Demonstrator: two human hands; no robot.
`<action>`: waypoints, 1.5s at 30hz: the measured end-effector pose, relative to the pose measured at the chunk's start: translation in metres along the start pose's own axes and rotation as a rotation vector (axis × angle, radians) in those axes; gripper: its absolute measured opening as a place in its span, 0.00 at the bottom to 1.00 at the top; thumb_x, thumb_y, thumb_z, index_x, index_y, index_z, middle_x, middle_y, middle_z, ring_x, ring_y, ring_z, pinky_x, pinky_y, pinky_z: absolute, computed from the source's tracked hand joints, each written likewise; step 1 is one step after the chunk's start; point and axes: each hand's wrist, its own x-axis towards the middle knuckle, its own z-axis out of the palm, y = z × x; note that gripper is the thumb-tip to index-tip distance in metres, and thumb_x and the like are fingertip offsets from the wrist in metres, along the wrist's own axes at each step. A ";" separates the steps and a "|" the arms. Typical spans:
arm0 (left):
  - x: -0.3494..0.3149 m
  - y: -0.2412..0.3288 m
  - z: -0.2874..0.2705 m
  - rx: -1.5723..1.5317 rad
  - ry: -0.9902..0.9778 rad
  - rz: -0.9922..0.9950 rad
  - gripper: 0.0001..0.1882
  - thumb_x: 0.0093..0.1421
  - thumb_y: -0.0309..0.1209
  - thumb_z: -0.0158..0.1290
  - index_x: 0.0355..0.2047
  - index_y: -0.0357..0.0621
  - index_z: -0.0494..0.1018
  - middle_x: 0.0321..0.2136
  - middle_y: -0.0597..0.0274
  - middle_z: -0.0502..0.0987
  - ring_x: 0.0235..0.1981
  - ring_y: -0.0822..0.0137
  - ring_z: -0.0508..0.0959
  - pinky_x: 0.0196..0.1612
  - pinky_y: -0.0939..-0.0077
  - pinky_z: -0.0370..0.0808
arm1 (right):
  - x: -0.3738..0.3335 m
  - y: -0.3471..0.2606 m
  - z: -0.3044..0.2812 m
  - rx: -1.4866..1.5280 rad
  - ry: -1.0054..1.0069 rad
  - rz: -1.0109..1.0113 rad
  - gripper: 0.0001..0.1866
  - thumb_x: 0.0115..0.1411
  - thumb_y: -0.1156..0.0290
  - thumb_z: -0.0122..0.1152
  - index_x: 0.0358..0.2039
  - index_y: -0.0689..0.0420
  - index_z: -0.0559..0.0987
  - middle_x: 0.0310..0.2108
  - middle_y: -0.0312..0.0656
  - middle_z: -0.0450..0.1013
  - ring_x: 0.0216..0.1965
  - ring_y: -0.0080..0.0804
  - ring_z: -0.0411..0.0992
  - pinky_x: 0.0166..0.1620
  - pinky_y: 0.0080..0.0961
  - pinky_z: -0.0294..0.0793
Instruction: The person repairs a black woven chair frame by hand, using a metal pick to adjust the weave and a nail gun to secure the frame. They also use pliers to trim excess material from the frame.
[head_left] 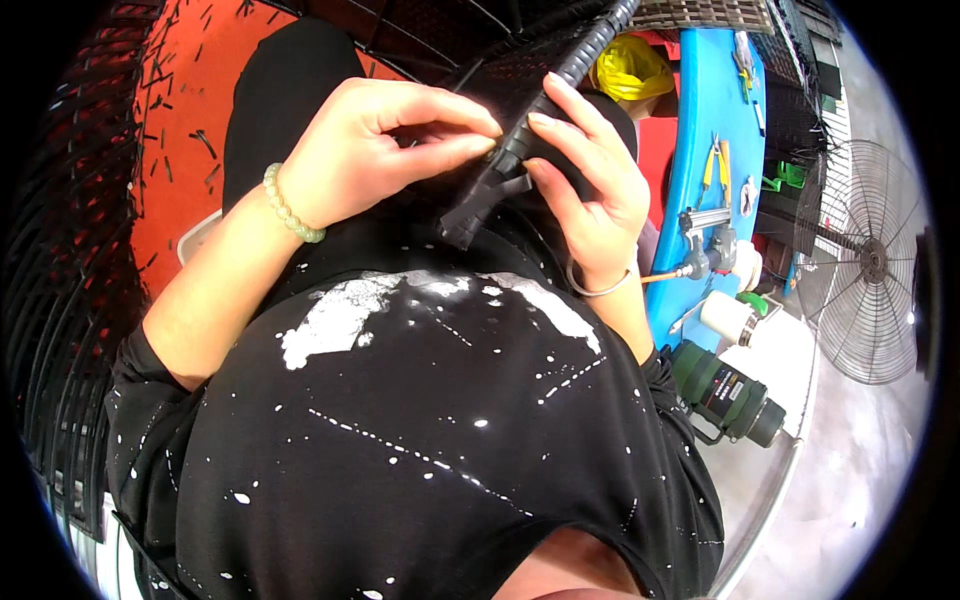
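A black frame edge [597, 45], wound round with flat black strip like wicker, slants down in front of my chest from the upper right. At its lower end, a loose tail of strip [485, 207] sticks out. My left hand [365, 145] pinches thumb and forefinger together against the edge's left side; whatever is between the tips is too small to make out. From the other side, my right hand [595, 175] grips the wound edge with bent fingers and thumb. A beaded bracelet [285, 205] circles the left wrist.
A blue table [690, 130] at the right bears yellow-handled pliers [717, 165] and a grey air tool [705, 240]. Below it sit a white jar [728, 318] and a dark green cylinder [725, 393]. A fan [870, 260] stands farther right. Strip offcuts litter the red floor [180, 120].
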 end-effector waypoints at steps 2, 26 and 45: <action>0.002 -0.004 -0.002 0.009 0.000 0.078 0.09 0.55 0.19 0.60 0.38 0.36 0.79 0.32 0.59 0.82 0.31 0.74 0.81 0.36 0.83 0.77 | 0.002 0.001 -0.002 -0.001 -0.026 0.002 0.20 0.44 0.83 0.69 0.42 0.61 0.81 0.52 0.49 0.73 0.41 0.33 0.77 0.46 0.24 0.76; 0.017 -0.003 0.008 0.209 0.121 0.208 0.10 0.54 0.20 0.59 0.38 0.37 0.79 0.34 0.57 0.82 0.32 0.69 0.82 0.34 0.82 0.78 | -0.004 0.000 0.003 -0.096 -0.014 -0.038 0.19 0.43 0.83 0.68 0.40 0.63 0.81 0.50 0.52 0.74 0.47 0.42 0.76 0.49 0.27 0.76; 0.001 0.078 -0.007 0.474 -0.147 0.111 0.22 0.45 0.25 0.65 0.43 0.38 0.77 0.33 0.59 0.77 0.34 0.68 0.75 0.37 0.79 0.73 | -0.030 -0.004 0.001 0.026 0.140 -0.054 0.21 0.48 0.78 0.69 0.45 0.58 0.79 0.43 0.44 0.75 0.42 0.37 0.76 0.44 0.27 0.76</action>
